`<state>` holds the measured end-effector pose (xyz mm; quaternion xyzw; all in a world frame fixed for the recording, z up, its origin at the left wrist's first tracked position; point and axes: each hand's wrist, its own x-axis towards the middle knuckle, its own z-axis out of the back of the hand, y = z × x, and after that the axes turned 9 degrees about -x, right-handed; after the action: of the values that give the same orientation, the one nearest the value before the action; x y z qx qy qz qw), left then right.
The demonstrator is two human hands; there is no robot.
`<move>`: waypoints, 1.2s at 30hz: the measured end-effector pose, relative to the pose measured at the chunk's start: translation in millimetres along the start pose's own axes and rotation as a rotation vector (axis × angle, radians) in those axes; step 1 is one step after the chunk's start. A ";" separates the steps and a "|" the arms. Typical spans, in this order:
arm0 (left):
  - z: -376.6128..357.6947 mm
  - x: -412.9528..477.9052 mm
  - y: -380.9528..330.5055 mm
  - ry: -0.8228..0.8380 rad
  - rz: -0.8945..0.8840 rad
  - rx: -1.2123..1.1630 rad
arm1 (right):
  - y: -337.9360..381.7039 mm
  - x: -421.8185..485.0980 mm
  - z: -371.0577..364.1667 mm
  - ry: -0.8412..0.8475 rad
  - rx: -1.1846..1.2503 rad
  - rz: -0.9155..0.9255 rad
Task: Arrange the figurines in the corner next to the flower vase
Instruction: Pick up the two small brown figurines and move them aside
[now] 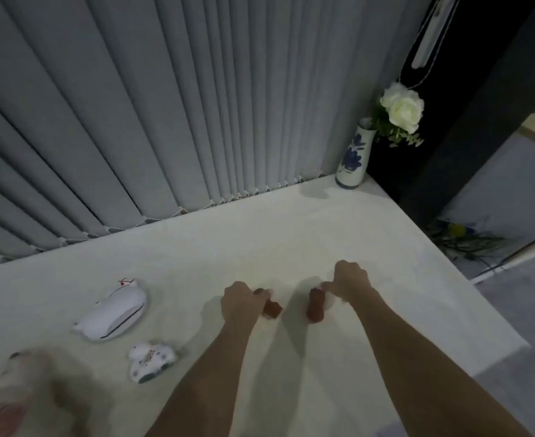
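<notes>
Brown figurines [272, 308] [315, 305], one gripped in each hand [239, 302] [351, 282], vase [352, 156] in corner

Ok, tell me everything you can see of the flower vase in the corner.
The flower vase stands upright at the table's far right corner, beside the grey vertical blinds. It is slim, white and glossy like ceramic, with a blue flower painted on its side and a darker band at the foot. A white rose with green leaves leans out to its right. Nothing else touches it; both hands are well short of it.
</notes>
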<state>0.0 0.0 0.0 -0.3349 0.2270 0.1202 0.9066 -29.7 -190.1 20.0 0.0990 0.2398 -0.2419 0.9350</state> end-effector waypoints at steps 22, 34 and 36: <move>-22.6 9.6 1.6 0.011 0.269 -0.306 | -5.2 18.1 4.7 0.164 -0.354 0.656; -20.9 8.4 1.6 0.008 0.276 -0.348 | -28.0 5.6 1.9 0.298 -0.332 0.721; -20.9 8.1 1.6 0.011 0.280 -0.346 | -33.0 3.8 0.0 0.300 -0.323 0.711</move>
<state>-0.5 -12.1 -18.9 -0.4514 0.2524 0.2802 0.8087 -43.2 -220.1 15.9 0.0617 0.3591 0.1538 0.9185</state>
